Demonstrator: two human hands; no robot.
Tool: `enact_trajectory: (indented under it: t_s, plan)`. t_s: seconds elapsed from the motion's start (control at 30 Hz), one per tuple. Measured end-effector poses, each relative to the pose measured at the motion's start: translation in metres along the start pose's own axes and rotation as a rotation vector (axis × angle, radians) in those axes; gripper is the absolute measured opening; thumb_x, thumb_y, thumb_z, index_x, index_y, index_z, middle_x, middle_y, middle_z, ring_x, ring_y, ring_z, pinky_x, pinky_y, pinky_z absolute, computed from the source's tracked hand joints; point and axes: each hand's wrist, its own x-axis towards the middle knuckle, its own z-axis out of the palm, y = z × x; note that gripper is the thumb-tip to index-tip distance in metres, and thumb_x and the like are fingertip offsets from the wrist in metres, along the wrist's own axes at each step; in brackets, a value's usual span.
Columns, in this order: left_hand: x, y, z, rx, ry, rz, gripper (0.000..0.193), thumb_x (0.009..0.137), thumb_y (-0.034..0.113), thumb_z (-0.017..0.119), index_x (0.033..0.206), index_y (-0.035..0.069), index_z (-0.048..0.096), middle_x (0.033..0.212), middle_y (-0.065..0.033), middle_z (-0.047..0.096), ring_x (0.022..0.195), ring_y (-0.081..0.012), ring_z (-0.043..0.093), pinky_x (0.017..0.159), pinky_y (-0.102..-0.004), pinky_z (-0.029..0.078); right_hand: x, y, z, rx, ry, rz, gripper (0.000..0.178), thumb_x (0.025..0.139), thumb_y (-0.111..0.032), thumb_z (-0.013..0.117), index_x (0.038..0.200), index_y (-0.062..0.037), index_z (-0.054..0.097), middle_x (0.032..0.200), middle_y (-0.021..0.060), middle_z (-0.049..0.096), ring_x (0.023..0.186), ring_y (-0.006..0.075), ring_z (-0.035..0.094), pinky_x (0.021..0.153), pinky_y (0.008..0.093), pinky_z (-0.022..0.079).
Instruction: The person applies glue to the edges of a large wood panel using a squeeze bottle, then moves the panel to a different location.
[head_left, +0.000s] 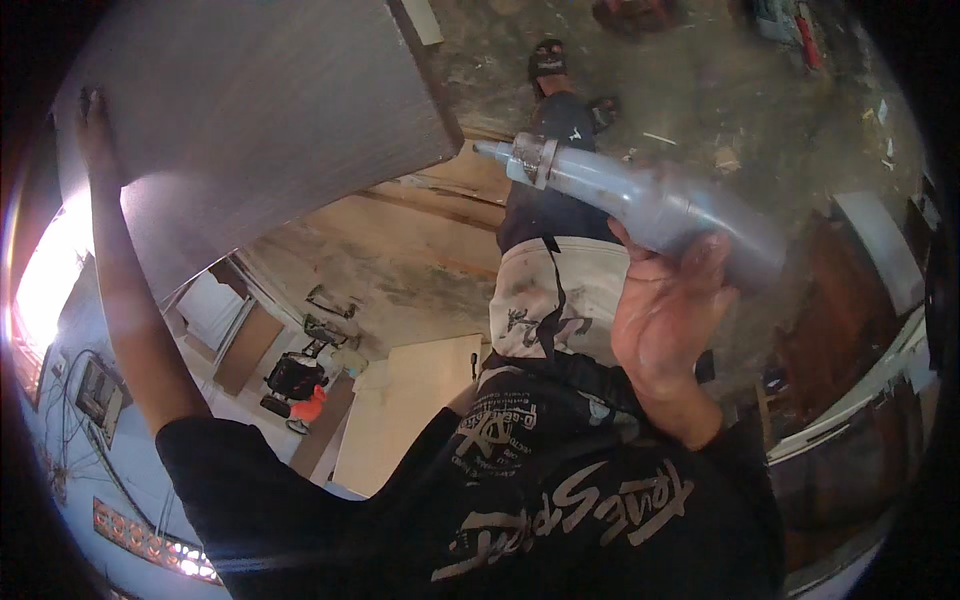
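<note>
My right hand is closed around a translucent squeeze bottle, its narrow nozzle pointing left toward the corner of a large grey-brown board. Tape or a brownish band wraps the bottle's neck, and its rear end is smeared by motion. The nozzle is close to the board's corner, apparently apart from it. My left arm reaches out to the board's far left side, where my left hand lies against the surface near the edge, its visible fingers stretched out. Part of that hand is too small to make out.
Wooden planks show beneath the board. A pale wooden panel stands near my left side, beside a black and orange tool. Dark brown panels lean at the right. Scraps litter the concrete floor.
</note>
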Motion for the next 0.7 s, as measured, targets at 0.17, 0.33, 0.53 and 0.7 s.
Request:
enact_trajectory:
  t_s: [0.17, 0.33, 0.53, 0.7]
  plan:
    - [0.004, -0.015, -0.013, 0.032, 0.019, 0.020, 0.059, 0.097, 0.041, 0.044, 0.149, 0.013, 0.032, 0.152, -0.0102, 0.034, 0.137, -0.0271, 0.035, 0.110, -0.0438, 0.030, 0.001, -0.010, 0.013, 0.021, -0.057, -0.015, 0.038, 0.098, -0.031, 0.054, 0.124, -0.0038, 0.050, 0.125, 0.0141, 0.056, 0.115, 0.0285, 0.057, 0.091, 0.0470, 0.054]
    - [0.001, -0.007, -0.008, 0.041, 0.009, 0.083, 0.060, 0.096, 0.039, 0.047, 0.147, 0.010, 0.035, 0.150, -0.0133, 0.036, 0.136, -0.0279, 0.037, 0.110, -0.0418, 0.031, -0.002, -0.012, 0.004, -0.001, -0.037, -0.047, 0.040, 0.097, -0.030, 0.056, 0.126, -0.0034, 0.048, 0.125, 0.0142, 0.056, 0.114, 0.0287, 0.058, 0.089, 0.0472, 0.056]
    - [-0.010, 0.017, 0.006, -0.064, -0.024, 0.174, 0.066, 0.096, 0.035, 0.052, 0.147, 0.001, 0.030, 0.148, -0.0198, 0.036, 0.134, -0.0279, 0.039, 0.111, -0.0385, 0.031, -0.012, -0.022, -0.005, 0.026, 0.071, -0.061, 0.038, 0.098, -0.023, 0.054, 0.128, -0.0026, 0.045, 0.125, 0.0147, 0.055, 0.115, 0.0296, 0.057, 0.089, 0.0505, 0.055]
    - [-0.032, 0.038, 0.009, -0.042, -0.022, 0.152, 0.064, 0.096, 0.033, 0.050, 0.148, 0.003, 0.027, 0.149, -0.0201, 0.033, 0.135, -0.0284, 0.038, 0.110, -0.0404, 0.032, -0.022, -0.026, -0.010, -0.024, 0.127, -0.141, 0.044, 0.093, -0.010, 0.058, 0.132, -0.0017, 0.039, 0.125, 0.0139, 0.053, 0.116, 0.0281, 0.055, 0.094, 0.0508, 0.050]
